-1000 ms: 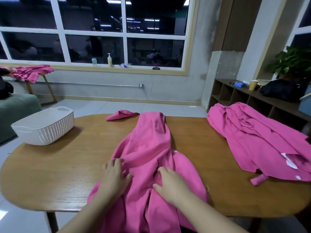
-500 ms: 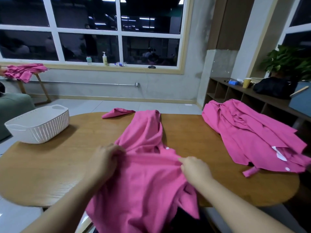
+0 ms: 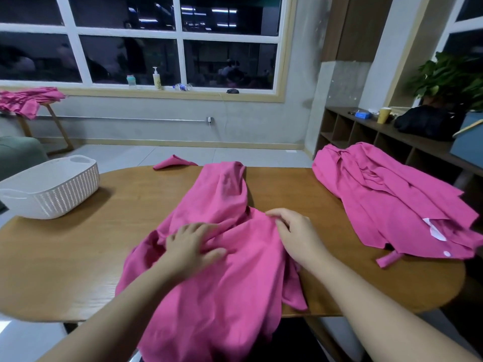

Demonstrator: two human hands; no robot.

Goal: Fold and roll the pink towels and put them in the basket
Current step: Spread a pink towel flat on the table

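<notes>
A rumpled pink towel (image 3: 224,257) lies across the middle of the wooden table (image 3: 78,257), its far end reaching the back edge and its near end spilling over the front edge toward the person. The left hand (image 3: 192,246) rests flat on the cloth near its left side, fingers spread and straight, its grip open and closed round nothing. The right hand (image 3: 295,233) sits on the towel's right edge with its fingers curled into a fold; its grip pinches the fabric there. A small pink corner (image 3: 173,162) of cloth shows at the table's far edge, left of the towel. On the right end of the table lies a heap of pink towels (image 3: 392,197), well apart from the hands, with white tags showing. A white basket (image 3: 52,189) stands on the left end of the table. Further back on the left, more pink cloth (image 3: 26,100) is piled on a wooden stand below the window (image 3: 180,35).
</notes>
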